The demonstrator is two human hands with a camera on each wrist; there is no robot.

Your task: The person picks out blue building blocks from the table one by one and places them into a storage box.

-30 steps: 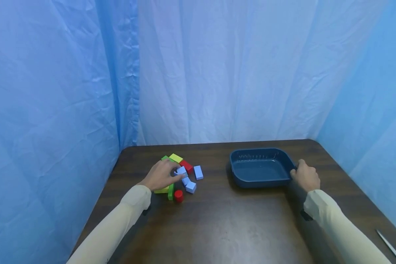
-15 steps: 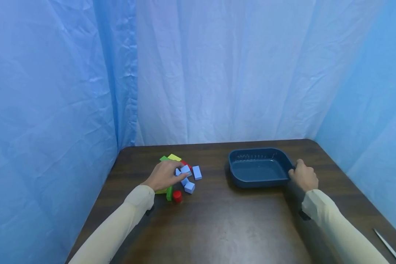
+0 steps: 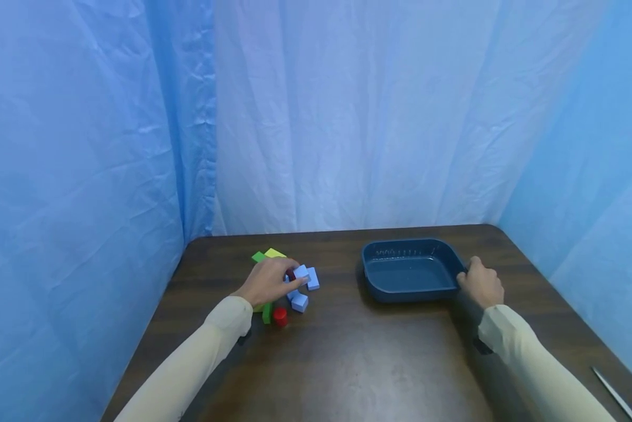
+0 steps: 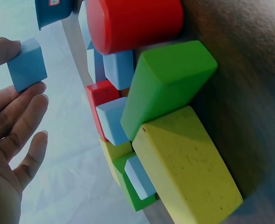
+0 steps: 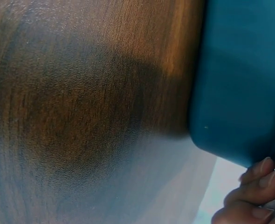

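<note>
Left hand (image 3: 270, 282) pinches a blue block (image 4: 28, 70), right hand (image 3: 482, 285) grips the tray's (image 3: 407, 274) side
Block's up off the table (image 3: 347, 363), right by the other blocks (image 3: 300, 303) toward the far left corner; tray's over toward the far right corner.

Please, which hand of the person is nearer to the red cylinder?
Left. The left hand, pinching a light blue block, is just beyond the red cylinder; the right hand is well to its right, holding the dark blue tray.
</note>
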